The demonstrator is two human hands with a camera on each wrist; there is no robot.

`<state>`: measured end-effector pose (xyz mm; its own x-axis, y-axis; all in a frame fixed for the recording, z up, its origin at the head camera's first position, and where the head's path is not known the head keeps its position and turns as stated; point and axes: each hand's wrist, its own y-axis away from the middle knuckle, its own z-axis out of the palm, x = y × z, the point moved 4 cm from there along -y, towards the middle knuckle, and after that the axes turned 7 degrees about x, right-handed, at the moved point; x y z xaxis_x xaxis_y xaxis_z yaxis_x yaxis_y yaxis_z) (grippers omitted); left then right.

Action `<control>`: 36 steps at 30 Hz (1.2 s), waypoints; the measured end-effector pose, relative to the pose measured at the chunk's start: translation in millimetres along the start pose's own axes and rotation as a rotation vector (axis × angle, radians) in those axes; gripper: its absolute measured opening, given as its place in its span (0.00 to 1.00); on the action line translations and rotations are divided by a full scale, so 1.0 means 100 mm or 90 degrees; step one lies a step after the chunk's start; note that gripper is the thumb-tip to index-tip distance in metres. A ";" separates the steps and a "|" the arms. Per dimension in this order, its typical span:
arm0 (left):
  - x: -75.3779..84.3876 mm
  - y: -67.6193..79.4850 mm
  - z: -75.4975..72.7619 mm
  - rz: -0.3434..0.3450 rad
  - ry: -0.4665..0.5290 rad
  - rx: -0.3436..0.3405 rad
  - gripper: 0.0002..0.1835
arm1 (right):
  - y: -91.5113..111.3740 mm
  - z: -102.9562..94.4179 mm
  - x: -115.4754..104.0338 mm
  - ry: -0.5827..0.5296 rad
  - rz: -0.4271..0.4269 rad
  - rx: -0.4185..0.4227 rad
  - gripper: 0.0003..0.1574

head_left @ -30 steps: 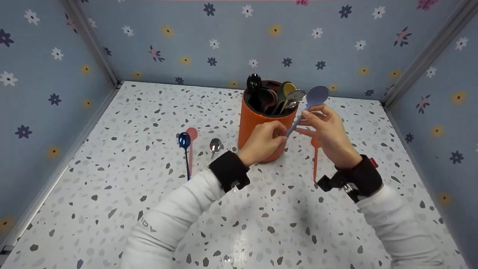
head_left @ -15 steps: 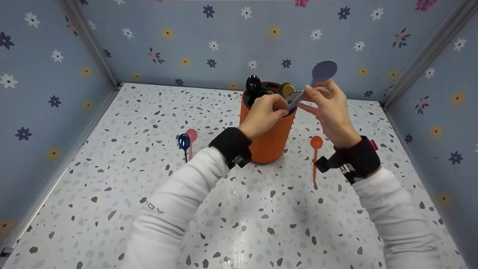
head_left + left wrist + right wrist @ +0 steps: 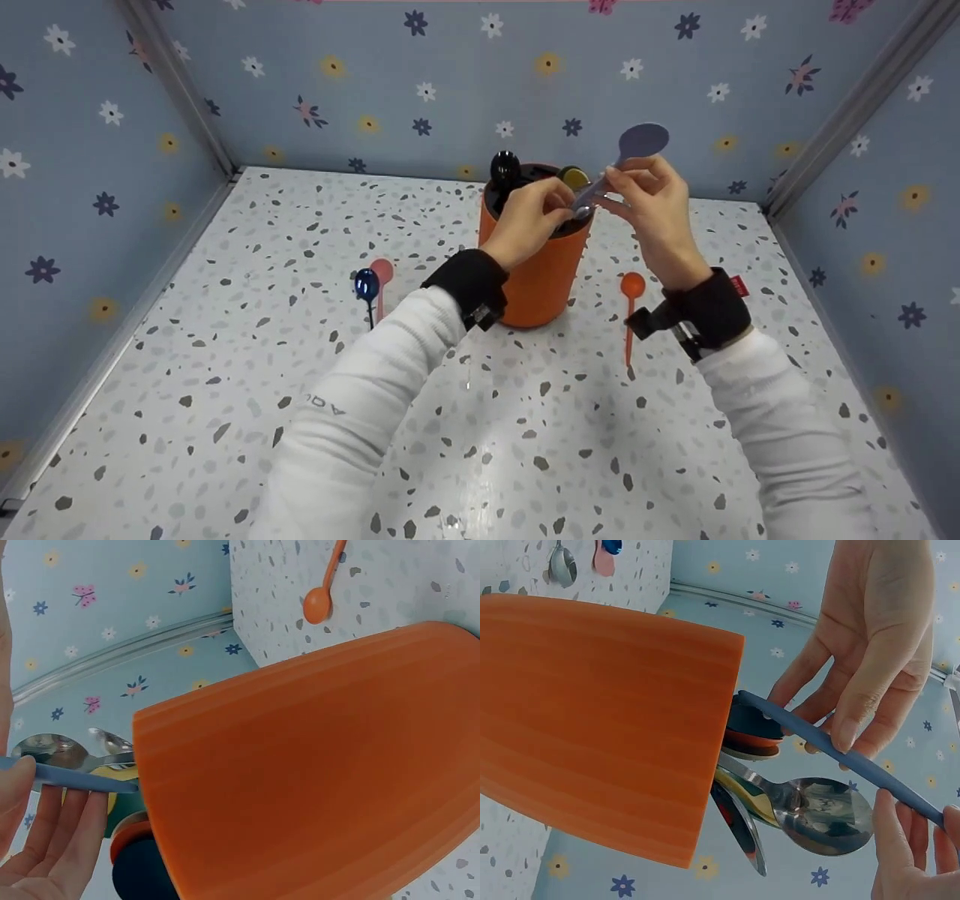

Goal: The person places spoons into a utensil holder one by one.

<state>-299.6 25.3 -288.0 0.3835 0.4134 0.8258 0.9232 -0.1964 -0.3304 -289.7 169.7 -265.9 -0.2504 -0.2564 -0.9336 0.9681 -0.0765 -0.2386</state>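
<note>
A lavender spoon (image 3: 643, 140) is held by both hands at the orange utensil holder (image 3: 538, 289), tilted with its bowl up and to the right. My left hand (image 3: 527, 225) pinches the lower handle between thumb and fingers. Close to the bowl, my right hand (image 3: 660, 214) grips the upper handle. In the right wrist view the handle's end is right by the holder's rim. A black spoon (image 3: 505, 169), a metal spoon (image 3: 825, 814) and a yellow-and-green utensil (image 3: 575, 177) stick out of the holder. My left hand partly covers its opening in the head view.
On the speckled tabletop (image 3: 225, 360), an orange spoon (image 3: 633, 285) lies right of the holder. Left of it lie a dark blue spoon (image 3: 367, 283), a pink spoon (image 3: 382, 270) and another metal spoon (image 3: 562, 568). Flower-patterned walls (image 3: 375, 90) enclose the back and sides.
Both hands have lifted the lavender spoon from in front of the holder up to its rim. The left hand has moved over the opening. The holder has stayed in place.
</note>
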 end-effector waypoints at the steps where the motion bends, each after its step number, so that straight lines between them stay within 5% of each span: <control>1: -0.01 0.00 0.00 -0.001 0.000 0.002 0.05 | 0.00 0.00 0.01 0.004 -0.002 -0.001 0.09; 15: -0.12 -0.03 0.04 -0.033 -0.033 0.000 0.07 | -0.02 -0.01 0.15 0.038 -0.023 -0.004 0.08; 24: -0.11 0.00 0.00 -0.049 0.002 0.029 0.06 | -0.01 -0.06 0.25 0.072 -0.010 0.002 0.06; 36: -0.13 0.39 -0.14 0.028 0.038 0.075 0.06 | 0.04 -0.19 0.49 0.205 0.018 0.015 0.08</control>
<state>-268.9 -0.3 -304.9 0.4244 0.3527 0.8339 0.9036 -0.1055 -0.4152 -298.3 175.1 -317.6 -0.2037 0.0592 -0.9772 0.9732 -0.0965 -0.2087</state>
